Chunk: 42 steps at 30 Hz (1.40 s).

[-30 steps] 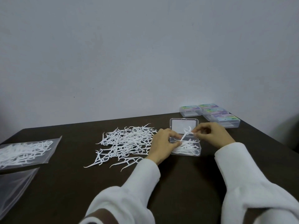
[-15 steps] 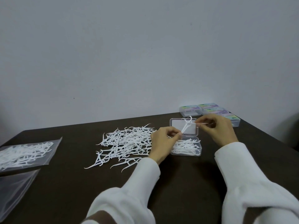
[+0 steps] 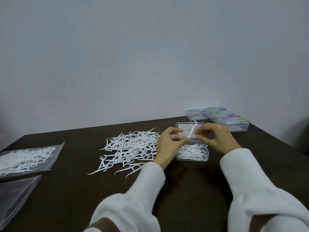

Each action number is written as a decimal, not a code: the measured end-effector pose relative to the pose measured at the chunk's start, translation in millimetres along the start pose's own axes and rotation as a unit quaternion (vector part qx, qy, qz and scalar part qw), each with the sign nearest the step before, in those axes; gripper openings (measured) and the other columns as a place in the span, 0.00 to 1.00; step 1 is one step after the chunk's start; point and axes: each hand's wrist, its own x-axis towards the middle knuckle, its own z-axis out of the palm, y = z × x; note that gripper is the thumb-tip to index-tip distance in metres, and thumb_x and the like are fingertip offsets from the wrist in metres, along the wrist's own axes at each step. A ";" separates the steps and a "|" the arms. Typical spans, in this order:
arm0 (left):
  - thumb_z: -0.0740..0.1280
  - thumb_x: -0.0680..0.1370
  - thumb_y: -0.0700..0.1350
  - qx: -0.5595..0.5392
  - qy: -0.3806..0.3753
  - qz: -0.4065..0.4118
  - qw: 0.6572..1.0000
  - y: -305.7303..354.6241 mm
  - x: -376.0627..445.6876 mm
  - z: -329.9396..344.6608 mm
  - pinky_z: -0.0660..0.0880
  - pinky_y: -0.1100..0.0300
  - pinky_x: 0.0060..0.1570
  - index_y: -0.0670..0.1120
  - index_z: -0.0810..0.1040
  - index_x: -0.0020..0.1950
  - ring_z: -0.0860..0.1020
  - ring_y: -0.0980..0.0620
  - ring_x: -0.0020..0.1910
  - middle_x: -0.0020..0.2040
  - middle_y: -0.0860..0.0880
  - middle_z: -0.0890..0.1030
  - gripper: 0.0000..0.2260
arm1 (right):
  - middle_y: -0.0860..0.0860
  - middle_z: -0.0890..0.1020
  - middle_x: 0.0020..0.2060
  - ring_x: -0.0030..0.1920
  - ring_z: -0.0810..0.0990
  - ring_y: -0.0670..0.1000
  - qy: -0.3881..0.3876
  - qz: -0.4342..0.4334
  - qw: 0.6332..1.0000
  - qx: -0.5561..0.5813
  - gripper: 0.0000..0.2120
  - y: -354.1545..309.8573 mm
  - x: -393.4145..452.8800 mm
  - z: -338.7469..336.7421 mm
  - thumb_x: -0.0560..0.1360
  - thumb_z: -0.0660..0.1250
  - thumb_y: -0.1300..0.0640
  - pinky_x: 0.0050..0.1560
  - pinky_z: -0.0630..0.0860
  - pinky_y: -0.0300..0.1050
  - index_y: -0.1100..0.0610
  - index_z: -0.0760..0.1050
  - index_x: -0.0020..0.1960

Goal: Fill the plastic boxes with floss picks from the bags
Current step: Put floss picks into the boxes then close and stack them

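Dark brown surface (image 3: 192, 190), set against a plain pale wall (image 3: 150, 47).

Open plastic box (image 3: 192, 153): clear, lid (image 3: 181, 129) laid back toward the wall, tray partly filled with white floss picks; stands right of centre.

Loose floss picks (image 3: 130, 148): white tangled heap spread on the surface just left of the open box.

Left hand (image 3: 170, 144): above the box's left edge, fingers curled, thumb and forefinger pinched at the lower end of a floss pick (image 3: 191, 130) held up over the lid.

Right hand (image 3: 215, 138): above the box, fingertips pinching a second thin pick beside the first; the two picks appear tangled together.

Closed boxes (image 3: 220, 117): four clear boxes with coloured labels, grouped at the far right corner.

Filled bag (image 3: 28, 156): clear, holding picks, at the left edge. Empty bag (image 3: 15, 195): flat, nearer the camera.

White sleeves (image 3: 147, 185) cover both forearms.
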 end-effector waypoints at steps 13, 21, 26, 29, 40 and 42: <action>0.75 0.70 0.41 -0.006 -0.044 0.025 0.999 1.7 0.3 -2.5 0.76 0.59 0.52 0.49 0.77 0.53 0.83 0.56 0.40 0.34 0.52 0.83 0.13 | 0.48 0.81 0.46 0.37 0.81 0.57 -0.045 0.040 0.976 0.207 0.13 -13.4 0.0 6.1 0.68 0.72 0.65 0.44 0.79 0.46 0.53 0.73 0.47; 0.73 0.72 0.41 -0.006 -0.097 0.032 0.995 5.0 1.0 -7.5 0.75 0.64 0.49 0.45 0.78 0.53 0.82 0.57 0.39 0.35 0.53 0.83 0.12 | 0.48 0.82 0.44 0.36 0.80 0.48 -0.067 0.058 0.982 0.168 0.10 -12.8 0.4 5.0 0.70 0.71 0.62 0.41 0.75 0.36 0.50 0.81 0.49; 0.65 0.69 0.64 0.050 -0.028 0.037 0.998 1.5 5.9 -6.6 0.73 0.48 0.57 0.55 0.83 0.40 0.81 0.51 0.47 0.39 0.54 0.84 0.15 | 0.49 0.83 0.46 0.37 0.78 0.48 -0.088 0.056 0.986 0.133 0.16 -13.3 1.0 4.2 0.70 0.67 0.68 0.47 0.77 0.42 0.48 0.82 0.45; 0.68 0.75 0.53 0.007 0.003 0.035 0.999 1.5 5.9 -9.1 0.73 0.54 0.48 0.46 0.83 0.39 0.76 0.54 0.37 0.34 0.51 0.80 0.12 | 0.47 0.83 0.43 0.39 0.78 0.49 -0.116 0.042 0.985 0.123 0.18 -16.5 -0.1 3.5 0.70 0.67 0.69 0.46 0.73 0.37 0.46 0.82 0.41; 0.70 0.75 0.42 -0.079 0.128 0.041 0.988 3.9 7.9 -20.9 0.74 0.70 0.42 0.47 0.83 0.40 0.78 0.59 0.35 0.34 0.52 0.82 0.04 | 0.41 0.80 0.45 0.49 0.78 0.39 -0.110 0.043 0.991 0.066 0.13 -5.4 1.5 5.3 0.74 0.65 0.66 0.55 0.74 0.38 0.48 0.75 0.40; 0.71 0.74 0.43 -0.044 0.117 0.055 0.991 2.9 4.8 -16.1 0.75 0.68 0.43 0.46 0.84 0.42 0.79 0.61 0.35 0.35 0.53 0.83 0.03 | 0.43 0.82 0.48 0.52 0.79 0.41 -0.132 0.038 0.989 0.059 0.14 -6.7 1.0 6.2 0.75 0.64 0.67 0.58 0.73 0.39 0.48 0.76 0.40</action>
